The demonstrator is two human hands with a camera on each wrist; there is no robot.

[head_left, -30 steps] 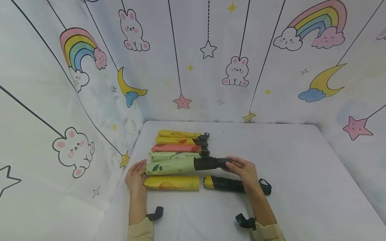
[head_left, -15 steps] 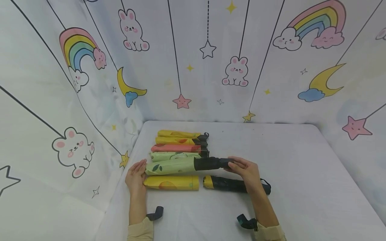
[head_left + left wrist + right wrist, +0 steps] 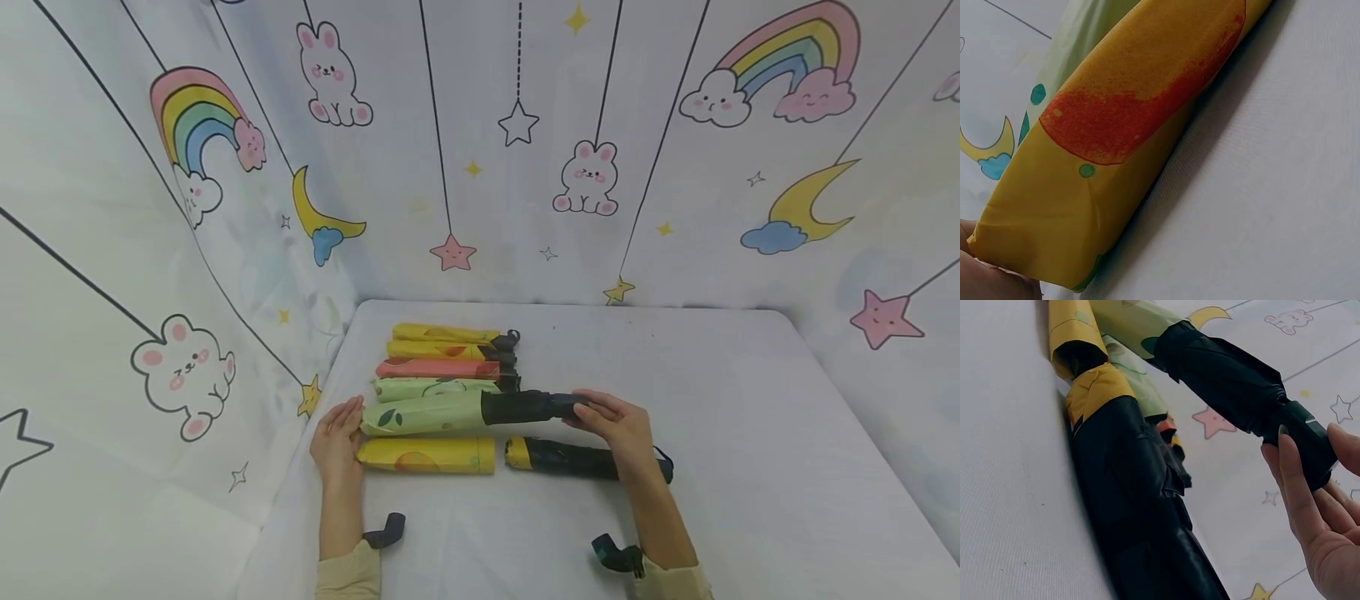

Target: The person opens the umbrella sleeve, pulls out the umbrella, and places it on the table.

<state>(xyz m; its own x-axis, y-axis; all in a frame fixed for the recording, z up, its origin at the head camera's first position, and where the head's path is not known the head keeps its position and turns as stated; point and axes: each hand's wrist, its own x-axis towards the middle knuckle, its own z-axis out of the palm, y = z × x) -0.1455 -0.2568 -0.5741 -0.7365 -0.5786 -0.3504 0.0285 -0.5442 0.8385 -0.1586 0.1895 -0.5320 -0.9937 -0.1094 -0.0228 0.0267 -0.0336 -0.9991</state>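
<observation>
In the head view, a light green umbrella sleeve (image 3: 427, 414) is held slantwise above the table, with a folded black umbrella (image 3: 517, 407) sticking out of its right end. My left hand (image 3: 337, 442) pinches the sleeve's left end. At the other side, my right hand (image 3: 626, 429) grips the umbrella's black handle (image 3: 1300, 440) between thumb and fingers. Just in front lies a yellow sleeve (image 3: 427, 456), its open end visible in the right wrist view. Beside it rests another folded black umbrella (image 3: 570, 460) with a yellow tip, partly hidden by my right forearm.
Behind the hands, several sleeved umbrellas lie in a row: two yellow ones (image 3: 442, 333), a red one (image 3: 435, 368) and a pale green one (image 3: 431, 387). A white cloth covers the table (image 3: 750, 433). A printed curtain (image 3: 540, 225) hangs along its back and sides.
My right hand has drifted slightly to the right with the handle, and a little more of the black umbrella shows beyond the green sleeve. My left hand stays almost still.
</observation>
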